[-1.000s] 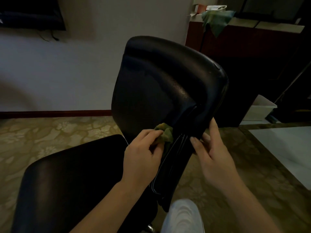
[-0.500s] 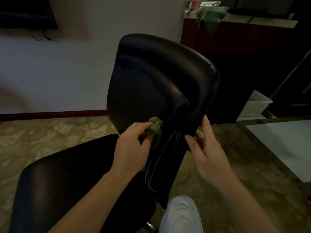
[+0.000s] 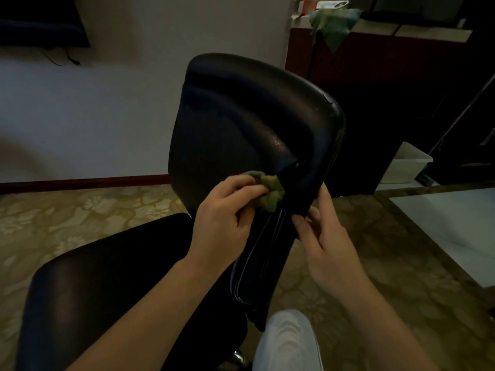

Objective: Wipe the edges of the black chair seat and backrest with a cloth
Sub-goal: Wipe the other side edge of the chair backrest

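A black chair stands in front of me, its backrest [image 3: 241,124] upright and its seat [image 3: 107,277] at the lower left. My left hand [image 3: 225,212] grips a bunched green cloth [image 3: 270,192] and presses it against the lower side edge of the backrest, just under a fold in the padding. My right hand [image 3: 324,236] holds the backrest's rear edge from the right, its fingertips curled onto the black rim beside the cloth.
A dark wooden cabinet [image 3: 388,62] with another green cloth [image 3: 332,22] draped over its top stands behind the chair. A white bin [image 3: 407,163] sits on the floor at the right. Patterned carpet [image 3: 80,210] surrounds the chair. My knee in light trousers [image 3: 286,341] is below.
The cloth in my left hand has slid slightly up the backrest edge toward the fold. My right hand stays on the rear edge. The view has shifted a little.
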A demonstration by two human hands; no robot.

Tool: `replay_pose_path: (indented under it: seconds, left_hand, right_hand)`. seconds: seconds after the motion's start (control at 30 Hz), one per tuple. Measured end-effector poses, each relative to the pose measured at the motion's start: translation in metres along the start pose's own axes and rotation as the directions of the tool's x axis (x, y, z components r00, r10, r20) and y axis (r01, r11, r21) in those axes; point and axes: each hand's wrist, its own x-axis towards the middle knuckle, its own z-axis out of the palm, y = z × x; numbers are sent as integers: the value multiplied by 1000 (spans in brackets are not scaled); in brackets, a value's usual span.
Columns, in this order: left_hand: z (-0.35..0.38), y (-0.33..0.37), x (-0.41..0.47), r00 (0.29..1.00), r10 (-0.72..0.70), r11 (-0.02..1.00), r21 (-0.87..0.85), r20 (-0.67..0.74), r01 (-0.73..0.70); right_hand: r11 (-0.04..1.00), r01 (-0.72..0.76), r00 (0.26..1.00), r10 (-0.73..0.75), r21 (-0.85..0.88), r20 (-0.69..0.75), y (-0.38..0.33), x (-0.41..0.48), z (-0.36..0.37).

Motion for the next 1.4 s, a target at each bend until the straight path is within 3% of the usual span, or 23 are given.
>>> replay_pose_path:
  seconds: [0.2,0.53,0.77,1.07,1.4]
  left_hand:
    - [-5,-13,-22,999,-50,997,51,-4,50]
    - [3,-1,-15,999,15,999,31,-50,-13]
    - [2,-25,-52,997,-54,997,54,-61,58]
    - [3,5,-15,997,-6,1000,22,-71,7]
    - [12,-16,-62,984,-125,991,34,-127,130]
  right_hand:
    - [1000,7,1000,-7,-3,-24,1,0,4]
    - [1000,-5,999,5,-7,-41,0,-1,5]
    - [1000,-2,998,1,-17,-65,1,-3,10]
    - [996,-83,996,83,-29,-23,5,-5,10]
    - [993,-97,995,95,-62,-27,9,-8,15]
